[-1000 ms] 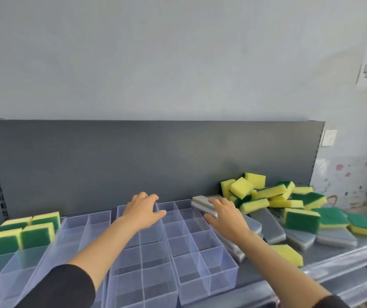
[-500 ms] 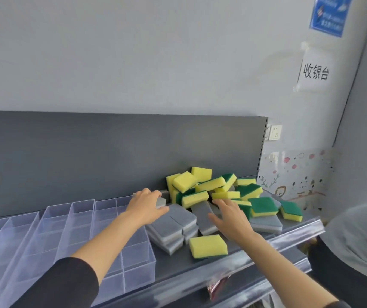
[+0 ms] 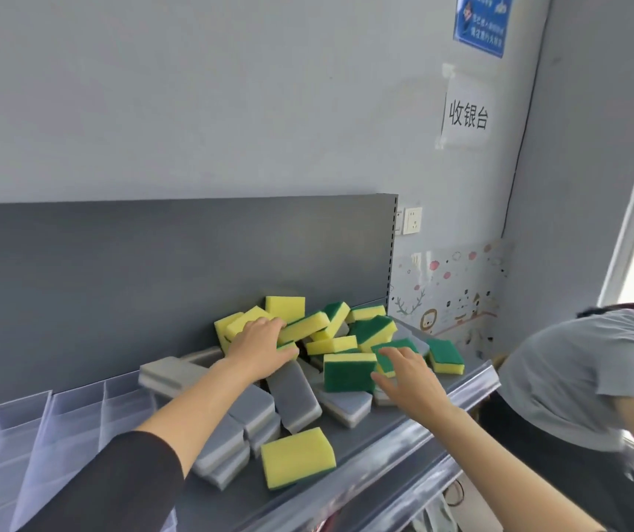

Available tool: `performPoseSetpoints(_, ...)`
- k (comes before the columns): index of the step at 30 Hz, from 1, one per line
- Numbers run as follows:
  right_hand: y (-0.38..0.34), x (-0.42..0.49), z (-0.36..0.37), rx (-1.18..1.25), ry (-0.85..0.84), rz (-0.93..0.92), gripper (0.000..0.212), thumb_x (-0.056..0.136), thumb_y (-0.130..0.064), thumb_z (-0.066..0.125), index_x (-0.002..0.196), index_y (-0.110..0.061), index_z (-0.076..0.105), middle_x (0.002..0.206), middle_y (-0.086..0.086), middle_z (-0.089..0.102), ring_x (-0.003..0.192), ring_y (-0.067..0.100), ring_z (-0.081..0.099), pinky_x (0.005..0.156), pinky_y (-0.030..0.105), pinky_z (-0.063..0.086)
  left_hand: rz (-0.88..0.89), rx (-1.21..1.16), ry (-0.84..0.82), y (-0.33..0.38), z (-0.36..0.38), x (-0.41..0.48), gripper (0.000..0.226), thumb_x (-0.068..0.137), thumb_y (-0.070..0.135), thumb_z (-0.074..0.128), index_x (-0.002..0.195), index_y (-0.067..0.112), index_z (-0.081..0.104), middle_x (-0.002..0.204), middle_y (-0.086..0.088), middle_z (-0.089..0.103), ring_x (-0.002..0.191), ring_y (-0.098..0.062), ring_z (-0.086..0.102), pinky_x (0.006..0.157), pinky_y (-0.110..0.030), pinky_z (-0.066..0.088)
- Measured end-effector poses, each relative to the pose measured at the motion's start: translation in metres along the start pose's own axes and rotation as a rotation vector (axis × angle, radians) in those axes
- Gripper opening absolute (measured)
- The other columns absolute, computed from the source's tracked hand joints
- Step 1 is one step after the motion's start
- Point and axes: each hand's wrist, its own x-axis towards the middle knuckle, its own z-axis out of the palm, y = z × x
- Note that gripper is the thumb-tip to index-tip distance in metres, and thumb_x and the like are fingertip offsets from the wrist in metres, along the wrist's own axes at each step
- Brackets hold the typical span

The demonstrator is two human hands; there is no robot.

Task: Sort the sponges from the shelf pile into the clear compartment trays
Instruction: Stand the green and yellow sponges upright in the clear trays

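A pile of yellow-and-green sponges [image 3: 331, 324] lies against the grey back panel on the shelf [image 3: 384, 428]. Grey sponges [image 3: 292, 393] lie in front of it, and one yellow sponge [image 3: 297, 456] sits alone near the shelf's front lip. My left hand [image 3: 263, 347] rests on the left side of the pile, fingers curled over a yellow-and-green sponge. My right hand [image 3: 407, 376] hovers open beside an upright green-faced sponge [image 3: 349, 372], fingertips touching a flat green sponge [image 3: 392, 351]. The clear compartment trays [image 3: 31, 428] show at the lower left.
Another person in a grey shirt [image 3: 592, 382] bends down at the right, close to the shelf's end. A wall socket [image 3: 411, 220] and a paper sign [image 3: 467, 113] are on the wall behind. A lower shelf level shows beneath the front lip.
My view has swung right, pushing the trays to the left edge. Both hands have moved right from the trays onto the sponge pile. The other person has come further into view.
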Motion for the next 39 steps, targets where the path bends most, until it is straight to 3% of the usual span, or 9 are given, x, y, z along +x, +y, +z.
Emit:
performPoseSetpoints(10,0.028,0.042,0.011,0.018,-0.118,-0.008,0.06,0.088,-0.039,0.055,0.14,-0.022,0.032,0.141,0.001,0.043,0.13,0.018,0.039,0.106,0.033,0.037,0.112,-0.078,0.005,0.021,0.032,0.076,0.066,0.087,0.039,0.058,0.142,0.014,0.031,0.145,-0.003,0.04,0.133,-0.022,0.035,0.106,-0.036,0.035)
performPoseSetpoints(18,0.029,0.059,0.022,0.007,-0.192,-0.047,0.057,0.085,-0.035,0.059,0.138,-0.027,0.038,0.131,-0.003,0.051,0.122,0.015,0.042,0.1,0.034,0.04,0.111,-0.044,-0.003,0.026,0.053,0.105,0.07,0.084,0.04,0.063,0.141,0.015,0.032,0.143,-0.002,0.043,0.132,-0.022,0.039,0.102,-0.035,0.039)
performPoseSetpoints(21,0.029,0.061,0.023,0.009,-0.194,-0.029,0.049,0.087,-0.031,0.059,0.133,-0.026,0.044,0.115,-0.002,0.052,0.112,0.017,0.049,0.094,0.032,0.042,0.111,-0.054,0.028,0.026,0.053,0.107,0.052,0.088,0.034,0.059,0.133,0.015,0.041,0.133,-0.003,0.052,0.12,-0.021,0.049,0.093,-0.033,0.046)
performPoseSetpoints(25,0.03,0.061,0.019,0.09,-0.167,-0.016,0.041,0.086,-0.029,0.06,0.125,-0.025,0.05,0.112,0.0,0.054,0.102,0.016,0.052,0.09,0.029,0.043,0.129,-0.154,0.115,0.027,0.042,0.103,0.034,0.088,0.031,0.058,0.118,0.016,0.05,0.113,-0.002,0.061,0.103,-0.021,0.057,0.078,-0.032,0.047)
performPoseSetpoints(30,0.021,0.059,0.0,0.235,-0.137,-0.003,0.033,0.086,-0.022,0.06,0.117,-0.02,0.052,0.099,-0.002,0.053,0.095,0.017,0.054,0.084,0.03,0.047,0.108,-0.328,0.211,0.023,0.01,0.089,0.033,0.084,0.03,0.063,0.111,0.016,0.05,0.099,-0.004,0.059,0.097,-0.025,0.053,0.077,-0.035,0.044)
performPoseSetpoints(35,0.002,0.049,-0.016,0.373,-0.066,-0.016,0.025,0.084,-0.019,0.061,0.108,-0.015,0.054,0.097,0.005,0.059,0.092,0.021,0.057,0.076,0.027,0.047,0.078,-0.351,0.278,0.019,-0.014,0.065,0.034,0.084,0.03,0.063,0.109,0.014,0.048,0.093,-0.004,0.054,0.09,-0.026,0.048,0.077,-0.036,0.043)
performPoseSetpoints(39,-0.011,0.035,-0.021,0.435,-0.031,-0.053,0.019,0.086,-0.019,0.059,0.103,-0.018,0.052,0.086,-0.005,0.055,0.078,0.009,0.053,0.058,0.012,0.041,0.062,-0.344,0.313,0.016,-0.026,0.041,0.033,0.083,0.03,0.064,0.108,0.014,0.049,0.091,-0.004,0.055,0.089,-0.026,0.049,0.076,-0.037,0.044)
